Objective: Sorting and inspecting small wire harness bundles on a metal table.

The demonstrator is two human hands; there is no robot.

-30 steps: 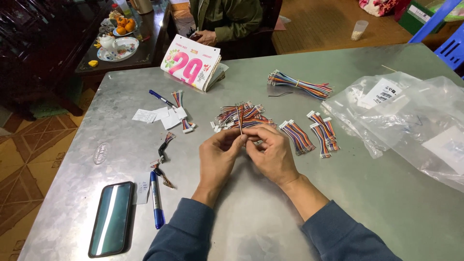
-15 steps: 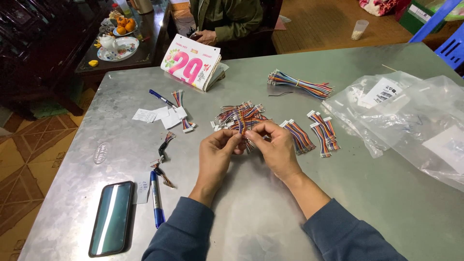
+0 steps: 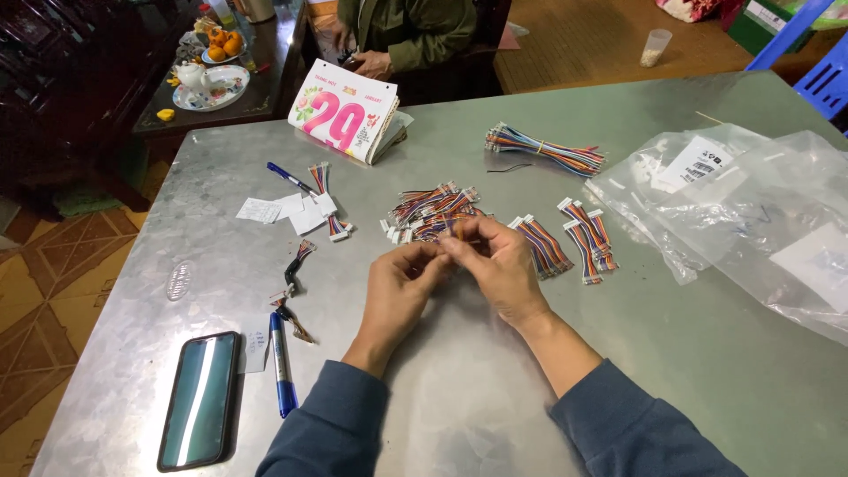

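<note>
Dark phone [image 3: 199,399] lower left; clear plastic bags [image 3: 751,212] right; calendar [image 3: 344,110] top.

On the metal table [image 3: 707,353] lay two pens [image 3: 281,364], one phone [image 3: 200,399], one tear-off calendar [image 3: 344,110], and three tidy bundles of ribbon cables [image 3: 541,246].

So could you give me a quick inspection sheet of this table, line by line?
Surface: grey metal table, scuffed and shiny.
Job's things: pile of short multicoloured wire sets just beyond the hands; sorted bundles to its right; longer bundle farther back.
Clutter: phone, blue pen, second pen, paper slips, tear-off calendar, clear plastic bags.
Hands: left hand and right hand meet at a wire set, fingertips pinching it.
Cables: nothing seen beyond the wire sets.
Surroundings: another person seated across; side table with teapot and oranges; tiled floor.
</note>
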